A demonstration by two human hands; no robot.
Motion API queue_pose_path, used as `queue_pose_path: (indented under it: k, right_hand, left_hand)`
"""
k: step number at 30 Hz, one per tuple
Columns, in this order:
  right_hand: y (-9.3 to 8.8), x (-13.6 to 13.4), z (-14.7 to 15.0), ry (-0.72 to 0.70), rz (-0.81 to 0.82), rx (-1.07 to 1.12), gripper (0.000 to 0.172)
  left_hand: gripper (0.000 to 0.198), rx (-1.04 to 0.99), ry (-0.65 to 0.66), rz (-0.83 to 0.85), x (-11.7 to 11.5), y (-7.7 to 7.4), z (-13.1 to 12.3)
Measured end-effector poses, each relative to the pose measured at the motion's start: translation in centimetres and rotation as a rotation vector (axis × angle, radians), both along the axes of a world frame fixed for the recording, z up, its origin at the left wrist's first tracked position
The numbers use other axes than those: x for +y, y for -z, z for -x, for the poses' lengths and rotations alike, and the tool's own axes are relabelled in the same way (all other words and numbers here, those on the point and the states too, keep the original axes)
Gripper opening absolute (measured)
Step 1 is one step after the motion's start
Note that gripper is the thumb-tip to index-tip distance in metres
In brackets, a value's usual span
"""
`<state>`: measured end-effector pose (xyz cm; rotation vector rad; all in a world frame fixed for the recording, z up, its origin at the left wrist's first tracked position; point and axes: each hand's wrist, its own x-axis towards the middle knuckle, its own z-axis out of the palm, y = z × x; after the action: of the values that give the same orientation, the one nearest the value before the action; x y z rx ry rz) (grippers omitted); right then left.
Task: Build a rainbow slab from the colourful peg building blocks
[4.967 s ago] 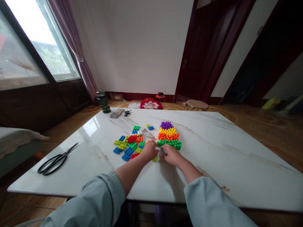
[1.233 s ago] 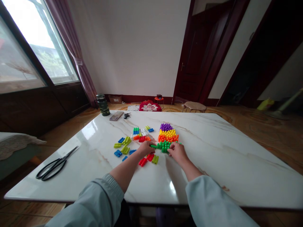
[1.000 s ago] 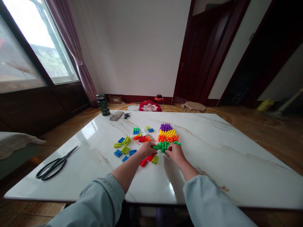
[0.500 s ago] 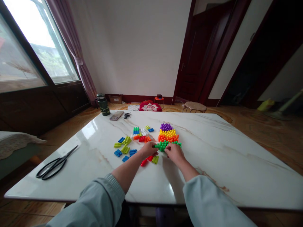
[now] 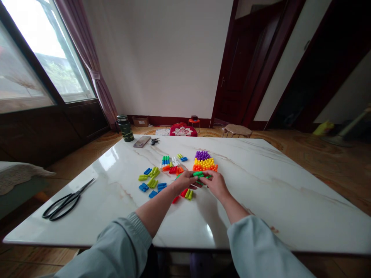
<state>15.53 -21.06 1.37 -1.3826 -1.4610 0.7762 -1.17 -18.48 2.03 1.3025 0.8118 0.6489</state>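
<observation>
My left hand (image 5: 185,181) and my right hand (image 5: 216,183) meet over the middle of the table, fingers closed around green plastic pieces (image 5: 198,174). The fingers cover much of these, so how they join is hard to see. Just beyond my hands, orange pieces (image 5: 204,168), yellow pieces (image 5: 205,162) and purple pieces (image 5: 202,155) stand in tight coloured bands. To the left lie small groups of yellow-green pieces (image 5: 152,183) and blue pieces (image 5: 143,187). Beside my left wrist are red pieces (image 5: 176,199) and more yellow-green pieces (image 5: 189,194).
On the white marbled table (image 5: 278,193) lie long black-handled scissors (image 5: 68,200) at the left. A camouflage flask (image 5: 125,128), a phone (image 5: 142,141) and keys (image 5: 154,141) are near the far left edge. Behind the table stands a round stool (image 5: 237,130).
My hands have come closer together, and the green pieces are now gathered between my fingers. Before, green pieces were spread in a wider cluster between the hands. The view has shifted slightly.
</observation>
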Motion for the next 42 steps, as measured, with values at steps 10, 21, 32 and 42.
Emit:
queue_pose_path:
  k: [10, 21, 32, 42]
  right_hand:
    - [-1.2, -0.2, -1.9, 0.151, -0.154, -0.241, 0.016]
    - [0.8, 0.2, -2.6, 0.112, 0.145, -0.729, 0.02]
    - [-1.2, -0.6, -3.5, 0.189, 0.179, -0.743, 0.01]
    - [-0.1, -0.9, -4.6, 0.042, 0.375, -0.78, 0.015]
  left_hand:
    - [0.024, 0.825, -0.034, -0.661, 0.2, -0.4, 1.1]
    - [0.025, 1.045, -0.011, -0.792, 0.4, 0.1, 2.1]
    - [0.026, 0.915, 0.167, -0.856, -0.3, 0.0, 1.3]
    - [0.036, 0.763, 0.331, -0.87, -1.1, 0.3, 0.6]
